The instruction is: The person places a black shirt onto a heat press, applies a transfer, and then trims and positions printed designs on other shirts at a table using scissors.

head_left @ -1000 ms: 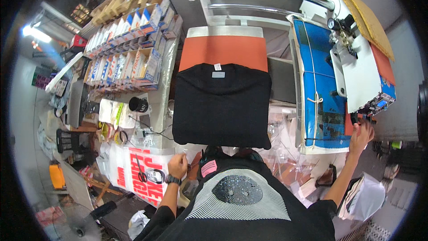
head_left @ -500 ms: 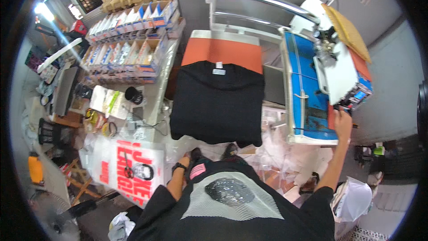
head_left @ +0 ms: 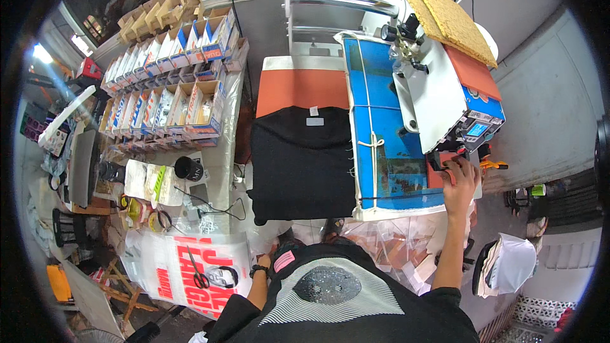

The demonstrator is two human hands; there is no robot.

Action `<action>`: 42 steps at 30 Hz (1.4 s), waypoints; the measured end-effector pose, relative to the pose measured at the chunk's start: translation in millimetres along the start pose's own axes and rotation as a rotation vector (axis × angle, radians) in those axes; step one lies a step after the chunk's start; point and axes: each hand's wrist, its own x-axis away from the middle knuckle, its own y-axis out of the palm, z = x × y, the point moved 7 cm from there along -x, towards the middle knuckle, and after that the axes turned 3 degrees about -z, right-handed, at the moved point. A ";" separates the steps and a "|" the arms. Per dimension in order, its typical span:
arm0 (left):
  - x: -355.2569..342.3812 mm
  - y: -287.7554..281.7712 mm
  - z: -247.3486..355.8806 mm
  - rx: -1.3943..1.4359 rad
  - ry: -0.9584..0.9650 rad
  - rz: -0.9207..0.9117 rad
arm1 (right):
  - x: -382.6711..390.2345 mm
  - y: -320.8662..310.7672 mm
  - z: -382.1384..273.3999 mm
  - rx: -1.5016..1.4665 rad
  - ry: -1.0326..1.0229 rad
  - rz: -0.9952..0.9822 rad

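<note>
My right hand [head_left: 459,181] has its fingers curled on the black handle [head_left: 437,159] at the front of a white heat press head [head_left: 438,105]. The press's wide blue plate [head_left: 381,184], bordered in pale cloth and crossed by tied cord, overhangs the right side of a folded black T-shirt [head_left: 298,184]. The shirt lies on an orange pad [head_left: 302,86], its collar label showing. My left hand [head_left: 263,262] hangs low beside my body, near a printed plastic bag [head_left: 171,267] with scissors on it; its fingers are mostly hidden.
At left, a table [head_left: 229,121] holds boxes of white packets [head_left: 165,108], a black mug [head_left: 189,168], tape rolls [head_left: 159,221] and cables. A metal rail [head_left: 337,0] runs behind the press. A stool [head_left: 505,260] with white sheets stands at lower right. A white wall [head_left: 540,101] borders the right.
The press head and blue plate have moved leftward with my right hand on the handle, now covering the shirt's right side. My left hand has moved down, more out of sight.
</note>
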 end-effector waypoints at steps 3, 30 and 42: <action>-7.3 -21.4 0.7 0.017 0.018 -0.002 | 5.8 8.9 -18.1 -0.029 0.150 0.078; -32.3 -86.8 117.4 -0.373 0.494 -0.225 | -40.9 -11.6 -196.8 -0.322 0.396 -0.162; 52.2 -8.7 428.4 -0.469 1.075 -0.210 | 34.9 -64.7 -364.2 -0.383 -0.740 -0.399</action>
